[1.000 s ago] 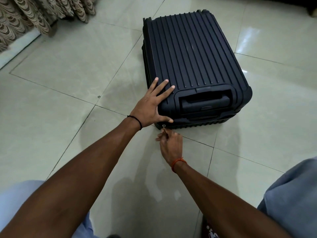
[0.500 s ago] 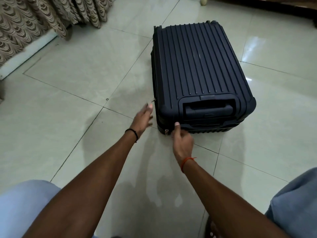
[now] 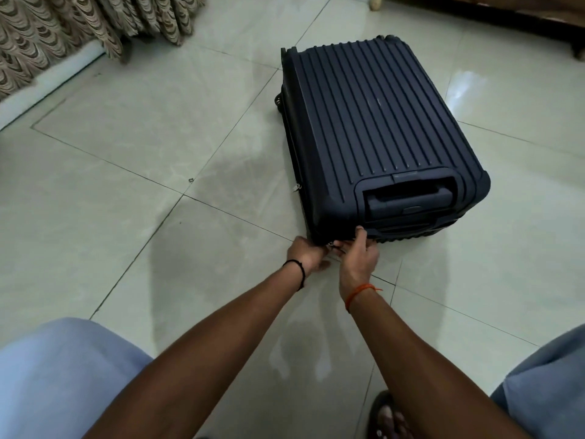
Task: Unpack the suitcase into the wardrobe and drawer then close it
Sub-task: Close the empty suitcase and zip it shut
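A dark navy ribbed suitcase (image 3: pixel 373 128) lies flat and zipped shut on the tiled floor, its recessed handle (image 3: pixel 408 198) facing me. Both my hands meet at its near-left corner, around a small metal zipper pull (image 3: pixel 331 245). My left hand (image 3: pixel 308 253), with a black wrist band, has its fingers curled in on the pull. My right hand (image 3: pixel 359 256), with an orange wrist thread, presses its thumb on the case's front edge, fingers reaching toward the pull. A second zipper pull (image 3: pixel 297 187) hangs on the case's left side.
A patterned curtain (image 3: pixel 63 30) and a white ledge (image 3: pixel 47 87) run along the top left. Wooden furniture legs (image 3: pixel 375 3) stand at the top right. My knees in light blue trousers (image 3: pixel 63 375) frame the bottom, with my sandalled foot (image 3: pixel 387 416) between them.
My left hand left the top of the suitcase and came down to the near-left corner beside the right hand. My right hand let go of the pull and pressed its thumb on the edge.
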